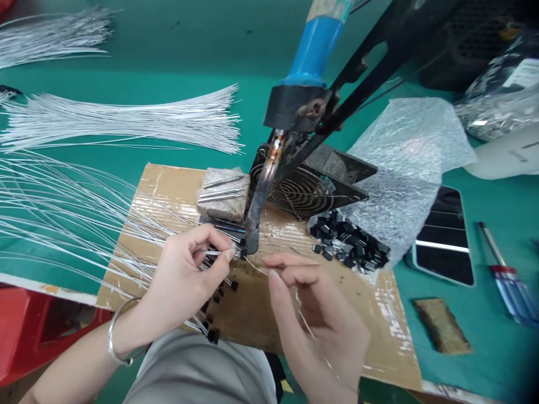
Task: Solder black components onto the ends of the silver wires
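Observation:
At the bent tip of a soldering iron [253, 229], my left hand [181, 280] pinches a thin white wire just behind a small black connector [241, 252]. My right hand [320, 314] holds a strand of solder wire [256, 267] between thumb and forefinger, and its tail runs back through the palm. The strand's far end reaches toward the connector and the iron tip; I cannot tell if they touch. Several finished-looking wires with black connectors [213, 335] lie under my left hand.
A cardboard sheet [160, 188] covers the green bench. Behind it stand a stone-like block [223, 207] with metal pins and a fan [303, 191]. Black connectors [353, 241] spill from bubble wrap [415, 134]. White wire bundles [126, 120] lie left; a phone [444, 235] and screwdriver [511, 286] lie right.

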`<move>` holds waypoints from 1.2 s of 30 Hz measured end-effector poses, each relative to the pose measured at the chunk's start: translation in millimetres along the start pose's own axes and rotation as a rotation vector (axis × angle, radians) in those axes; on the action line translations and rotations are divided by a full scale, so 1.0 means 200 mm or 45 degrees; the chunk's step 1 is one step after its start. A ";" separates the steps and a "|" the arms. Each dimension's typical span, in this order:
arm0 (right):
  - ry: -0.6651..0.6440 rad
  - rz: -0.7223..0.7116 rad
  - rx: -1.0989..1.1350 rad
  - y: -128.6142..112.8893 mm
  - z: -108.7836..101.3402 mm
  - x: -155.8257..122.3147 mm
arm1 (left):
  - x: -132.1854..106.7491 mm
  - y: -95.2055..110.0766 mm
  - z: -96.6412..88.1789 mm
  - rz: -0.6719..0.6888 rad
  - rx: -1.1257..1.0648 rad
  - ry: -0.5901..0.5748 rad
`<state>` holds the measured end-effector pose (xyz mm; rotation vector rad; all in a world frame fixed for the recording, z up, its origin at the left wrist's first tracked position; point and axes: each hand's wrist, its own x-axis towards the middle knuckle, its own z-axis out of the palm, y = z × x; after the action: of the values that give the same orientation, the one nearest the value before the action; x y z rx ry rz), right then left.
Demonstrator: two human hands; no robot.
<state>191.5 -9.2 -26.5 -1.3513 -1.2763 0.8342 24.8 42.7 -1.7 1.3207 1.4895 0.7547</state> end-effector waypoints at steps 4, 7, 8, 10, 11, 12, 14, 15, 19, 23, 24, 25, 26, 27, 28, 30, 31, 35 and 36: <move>-0.009 0.053 0.023 0.00 0.03 0.01 | 0.01 0.02 0.00 0.001 0.009 0.013; 0.002 0.132 0.082 -0.02 0.05 0.02 | 0.02 0.04 0.01 0.002 0.010 0.001; 0.019 0.163 0.095 -0.03 0.06 0.02 | 0.02 0.04 0.01 0.003 0.006 -0.002; 0.042 0.220 0.117 -0.05 0.06 0.03 | 0.03 0.05 0.01 0.002 0.004 0.001; 0.043 0.242 0.130 -0.06 0.06 0.03 | 0.03 0.05 0.01 0.002 0.008 0.006; 0.042 0.263 0.144 -0.06 0.06 0.04 | 0.03 0.06 0.01 -0.001 0.015 0.010; 0.041 0.299 0.172 -0.06 0.05 0.05 | 0.04 0.07 0.01 -0.004 0.030 0.014; 0.043 0.312 0.188 -0.06 0.05 0.05 | 0.04 0.07 0.01 -0.004 0.033 0.016; 0.063 0.338 0.245 -0.07 0.06 0.07 | 0.07 0.09 0.01 0.000 0.029 0.041; 0.066 0.347 0.232 -0.07 0.07 0.08 | 0.08 0.10 0.01 -0.007 0.013 0.037; 0.063 0.347 0.224 -0.07 0.07 0.09 | 0.08 0.10 0.01 -0.009 0.005 0.036; 0.063 0.344 0.219 -0.07 0.07 0.09 | 0.08 0.10 0.00 -0.011 -0.003 0.035; 0.065 0.339 0.218 -0.07 0.07 0.09 | 0.08 0.10 0.00 -0.011 -0.011 0.034; 0.067 0.335 0.219 -0.07 0.07 0.09 | 0.08 0.10 0.00 -0.011 -0.016 0.034; 0.070 0.333 0.221 -0.07 0.07 0.10 | 0.09 0.11 0.00 -0.011 -0.018 0.035; 0.078 0.334 0.228 -0.08 0.07 0.10 | 0.09 0.11 0.00 -0.004 -0.014 0.037; 0.083 0.338 0.231 -0.08 0.07 0.10 | 0.09 0.11 0.00 0.000 -0.009 0.041; 0.099 0.348 0.233 -0.09 0.06 0.11 | 0.09 0.12 0.00 0.019 -0.011 0.046; 0.099 0.347 0.233 -0.09 0.06 0.11 | 0.09 0.12 -0.01 0.021 -0.013 0.046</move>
<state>179.1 12.7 -7.4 -1.4131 -0.9434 1.0485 33.7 65.8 15.8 1.3199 1.5028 0.7994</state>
